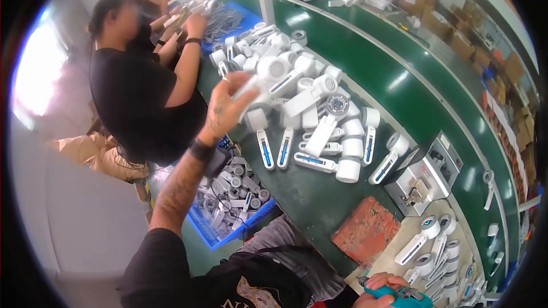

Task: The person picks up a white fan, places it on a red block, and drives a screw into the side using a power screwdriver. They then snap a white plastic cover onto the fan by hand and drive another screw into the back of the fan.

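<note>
**Left hand lifting a white handheld fan shell from the bench pile**

The white fan housing (255, 86) was held above the near-left edge of the pile of similar white fan bodies (311, 108) on the green bench (319, 205). The left hand (225, 108) was reaching out over the bench, fingers curled around the handle end of the housing, pinching it between thumb and fingers. The piece looked to be hollow moulded plastic: judged light, stiff and smooth, likely to slip if gripped at the round head. The straight handle appeared the soundest place to take hold.

The right hand (379, 288), at the near right edge, was wrapped firmly about a teal power screwdriver (399, 295).

Surroundings: the pile was loose and stacked several deep, so neighbouring shells could shift when one was drawn out. A grey bench-top fixture (425, 174) stood right of the pile, and a reddish-brown mat (368, 231) lay near it. More fan bodies lay in rows on a pale board (394, 256) at the near right. A blue bin (220, 234) of small grey parts sat below the bench edge on the near left, under the left forearm. A co-worker in a black shirt (131, 97) sat on the far left, close to the reaching arm.
</note>
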Demonstrator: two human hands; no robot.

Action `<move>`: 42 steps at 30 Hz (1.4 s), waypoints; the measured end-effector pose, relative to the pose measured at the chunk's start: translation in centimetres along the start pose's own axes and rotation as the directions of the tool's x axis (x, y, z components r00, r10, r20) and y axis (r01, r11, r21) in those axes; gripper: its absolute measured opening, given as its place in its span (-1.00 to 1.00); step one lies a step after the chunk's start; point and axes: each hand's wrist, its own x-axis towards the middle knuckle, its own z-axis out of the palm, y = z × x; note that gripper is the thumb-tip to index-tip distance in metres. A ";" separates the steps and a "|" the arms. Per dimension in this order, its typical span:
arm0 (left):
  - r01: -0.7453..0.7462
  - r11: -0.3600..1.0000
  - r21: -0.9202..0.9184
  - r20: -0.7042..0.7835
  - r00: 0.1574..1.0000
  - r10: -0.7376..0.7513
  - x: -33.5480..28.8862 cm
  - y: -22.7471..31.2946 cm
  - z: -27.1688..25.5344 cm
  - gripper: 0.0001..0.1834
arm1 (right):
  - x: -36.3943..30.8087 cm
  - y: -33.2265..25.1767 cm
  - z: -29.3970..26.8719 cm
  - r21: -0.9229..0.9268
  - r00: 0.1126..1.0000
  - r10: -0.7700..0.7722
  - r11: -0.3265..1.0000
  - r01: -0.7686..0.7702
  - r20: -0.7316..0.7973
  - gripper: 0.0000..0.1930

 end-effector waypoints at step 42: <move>-0.741 0.646 -0.184 0.704 0.359 0.612 -21.4 12.3 39.8 -0.55 | 2.5 -6.7 -5.8 0.819 0.921 -0.064 0.482 -0.310 0.385 -0.32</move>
